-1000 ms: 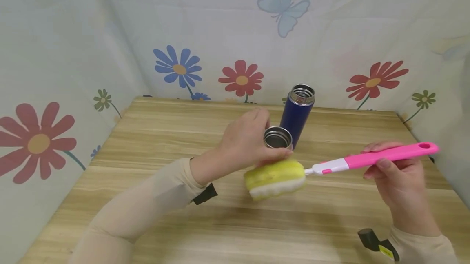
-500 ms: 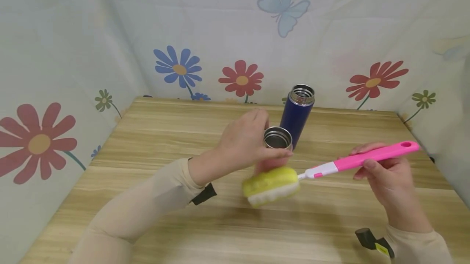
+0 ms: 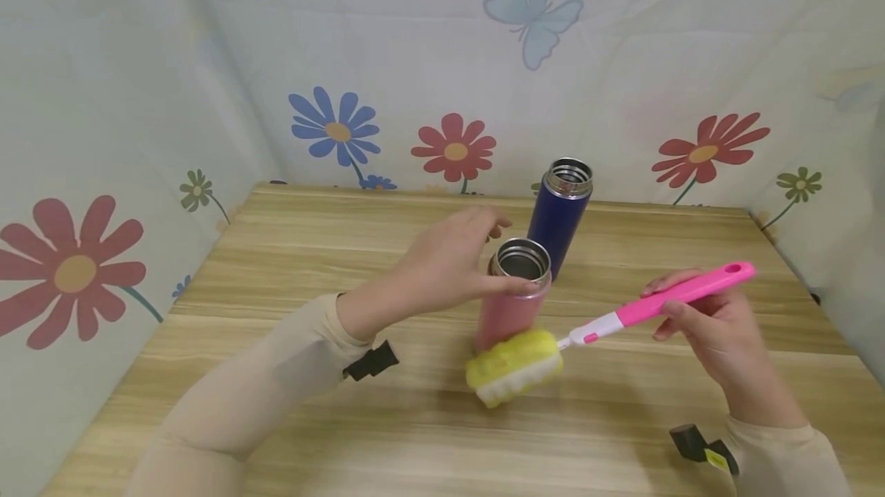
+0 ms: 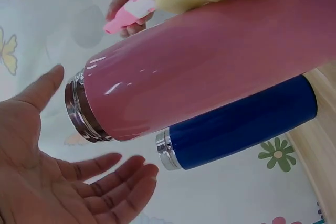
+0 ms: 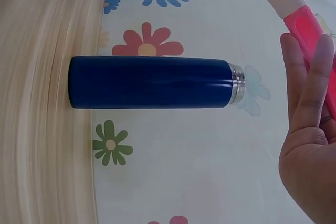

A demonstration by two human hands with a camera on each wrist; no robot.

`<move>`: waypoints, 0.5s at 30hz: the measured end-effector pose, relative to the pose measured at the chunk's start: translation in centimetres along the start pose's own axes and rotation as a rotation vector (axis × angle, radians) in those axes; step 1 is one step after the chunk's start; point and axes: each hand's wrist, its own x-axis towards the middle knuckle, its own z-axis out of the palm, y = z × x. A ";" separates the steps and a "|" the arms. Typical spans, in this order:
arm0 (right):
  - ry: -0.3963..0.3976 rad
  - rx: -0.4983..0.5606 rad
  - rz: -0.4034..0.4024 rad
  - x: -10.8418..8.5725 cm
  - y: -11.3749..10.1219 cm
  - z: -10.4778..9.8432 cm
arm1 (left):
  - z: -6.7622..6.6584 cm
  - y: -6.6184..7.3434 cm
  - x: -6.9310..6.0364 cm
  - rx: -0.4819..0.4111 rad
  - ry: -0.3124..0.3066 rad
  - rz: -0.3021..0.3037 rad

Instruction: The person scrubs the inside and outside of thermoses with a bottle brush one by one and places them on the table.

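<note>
A pink metal bottle [image 3: 510, 316] stands upright on the table, its lidless steel mouth facing up. Spread beside that mouth is my left hand [image 3: 442, 263]; in the left wrist view, the thumb and fingers of the hand [image 4: 63, 150] stand apart from the bottle's rim [image 4: 80, 109]. My right hand [image 3: 715, 336] grips the pink handle of a bottle brush [image 3: 681, 299]. The brush's yellow and white sponge head [image 3: 515, 366] hangs tilted down in front of the pink bottle's lower side, partly covering it; whether they touch I cannot tell.
A dark blue bottle [image 3: 558, 220], also lidless, stands upright just behind the pink one. The wooden table [image 3: 311, 228] is bounded at the back and sides by a pale flower-printed cloth [image 3: 387, 28]. Each wrist wears a small black mount.
The brush and my right hand have moved left and down, uncovering more of the pink bottle. My left hand's fingers have loosened from the bottle's neck and shifted slightly left.
</note>
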 end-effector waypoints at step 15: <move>-0.003 -0.024 0.075 -0.3 0.8 -1.1 | -0.3 -3.0 1.4 -0.392 -0.164 0.242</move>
